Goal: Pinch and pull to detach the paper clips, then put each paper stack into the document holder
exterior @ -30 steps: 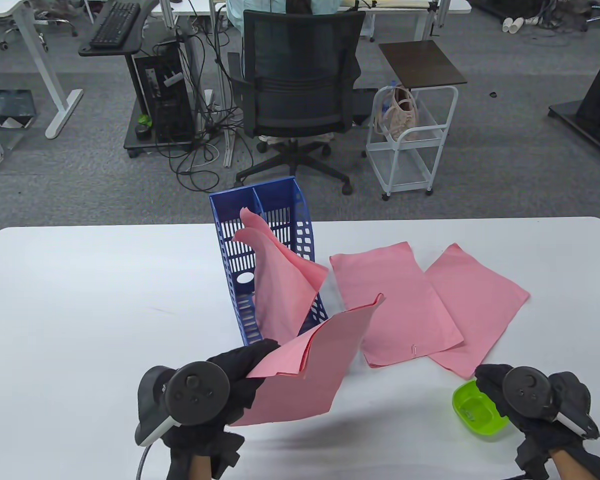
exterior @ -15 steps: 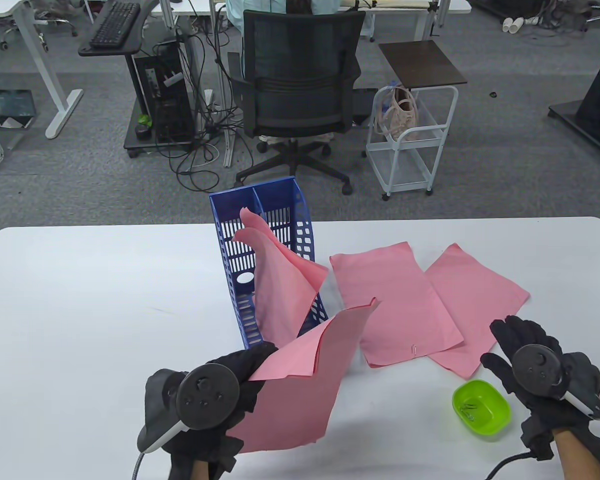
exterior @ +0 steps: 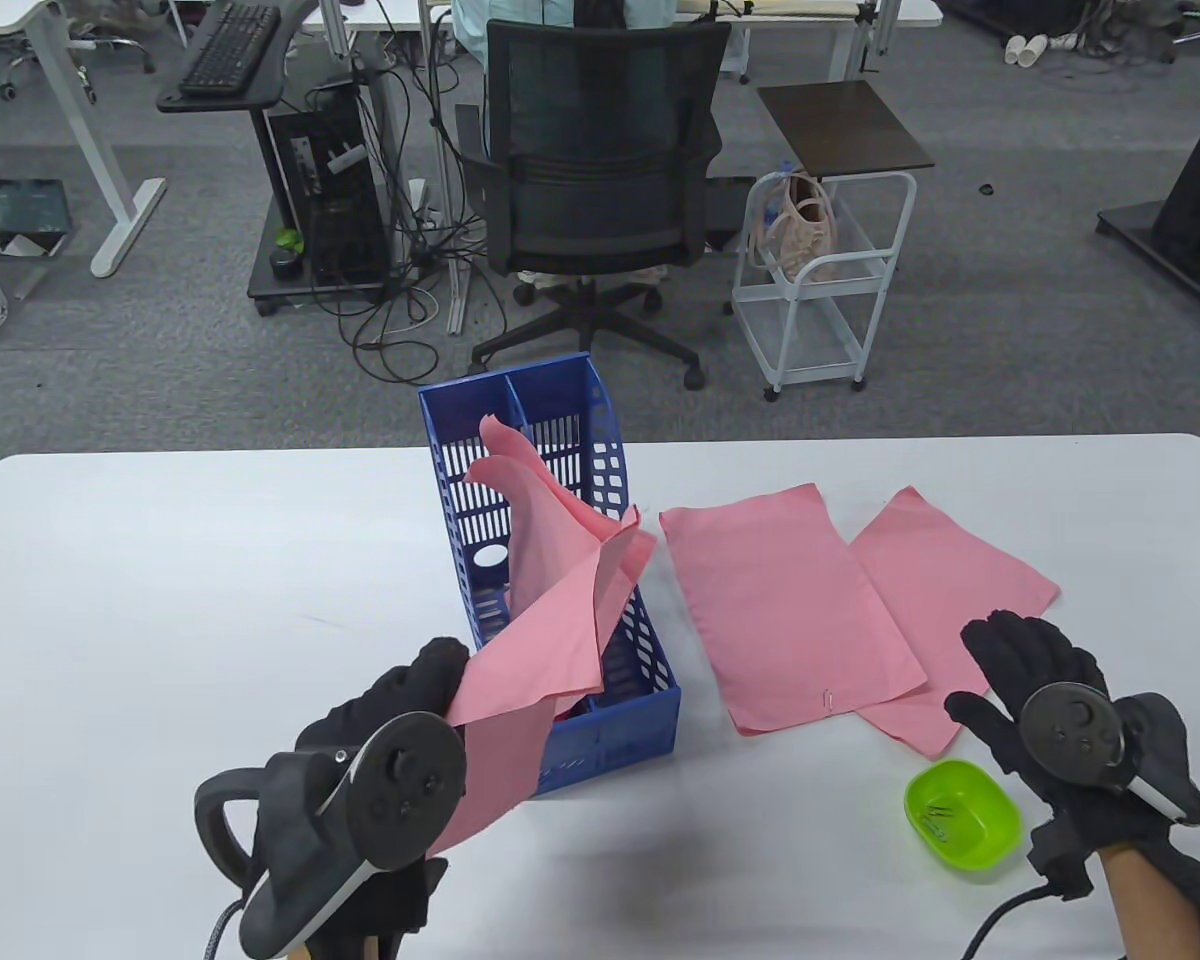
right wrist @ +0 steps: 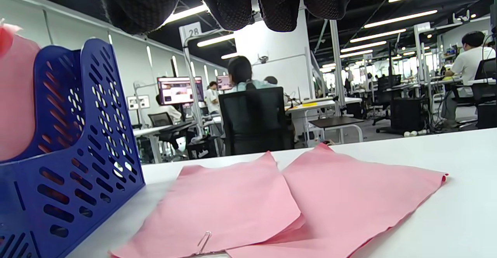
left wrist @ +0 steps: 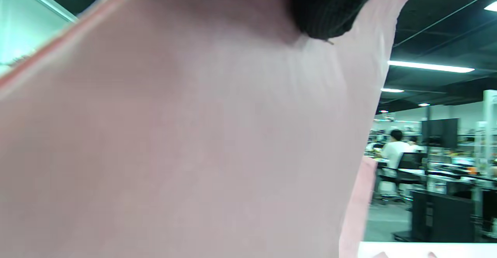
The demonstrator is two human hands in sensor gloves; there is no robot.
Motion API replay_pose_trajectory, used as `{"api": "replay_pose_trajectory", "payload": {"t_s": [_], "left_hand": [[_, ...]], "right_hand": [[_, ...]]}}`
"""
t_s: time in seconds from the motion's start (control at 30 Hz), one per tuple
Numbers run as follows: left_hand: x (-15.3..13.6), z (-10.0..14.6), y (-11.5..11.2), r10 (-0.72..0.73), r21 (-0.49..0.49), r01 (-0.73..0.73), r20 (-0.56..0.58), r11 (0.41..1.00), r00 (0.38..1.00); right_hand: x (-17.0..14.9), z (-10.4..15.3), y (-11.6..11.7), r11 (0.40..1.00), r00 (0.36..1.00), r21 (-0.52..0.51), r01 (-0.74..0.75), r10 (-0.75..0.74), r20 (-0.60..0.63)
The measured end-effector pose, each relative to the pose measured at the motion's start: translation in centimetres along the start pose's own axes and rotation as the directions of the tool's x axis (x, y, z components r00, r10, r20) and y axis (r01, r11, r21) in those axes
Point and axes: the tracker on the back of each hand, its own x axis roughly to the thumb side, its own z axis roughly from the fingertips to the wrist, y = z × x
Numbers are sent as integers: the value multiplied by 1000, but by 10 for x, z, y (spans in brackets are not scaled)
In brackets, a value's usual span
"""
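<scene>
My left hand pinches a pink paper stack by its near edge, with the sheets drooping into the right slot of the blue document holder. The same stack fills the left wrist view under my fingertip. Another pink stack stands curled in the holder. Two more stacks lie flat to the right: one with a paper clip at its near edge, one partly under it. My right hand hovers open over their near corner, fingers straight.
A green bowl with loose clips sits near the front right, just left of my right wrist. The white table stretches away on the left. An office chair and a white cart stand beyond the far edge.
My left hand has swung the pink stack up and forward so it now drops into the holder. My right hand left the green bowl and moved forward, opening above the flat stacks.
</scene>
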Motion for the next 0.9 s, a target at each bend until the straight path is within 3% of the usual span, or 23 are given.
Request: {"api": "replay_pose_trajectory", "payload": {"t_s": [0.07,0.27,0.43,0.6,0.9], "left_hand": [[11,-3,-2,-35,41,38,-68,998,997],[44,-10,-25,-27,229,56,-127,972,992],[58,-23,-65,201,411,-155,-72,899,977],[55,-38,-113,398,412,-349,-36,842,917],[40,-54,-188,499,250,-459,-126,852,857]], "right_hand": [[-1,0,-2,1000,1000,-15,8,-8,4],[-1,1,-1,1000,1000,-23,14,-14,13],[1,1,0,1000,1000,-25,4,-3,16],[1,2,0,1000,1000,-26,-10,10,17],[3,2,2,1000,1000,-18,-18,18,17]]}}
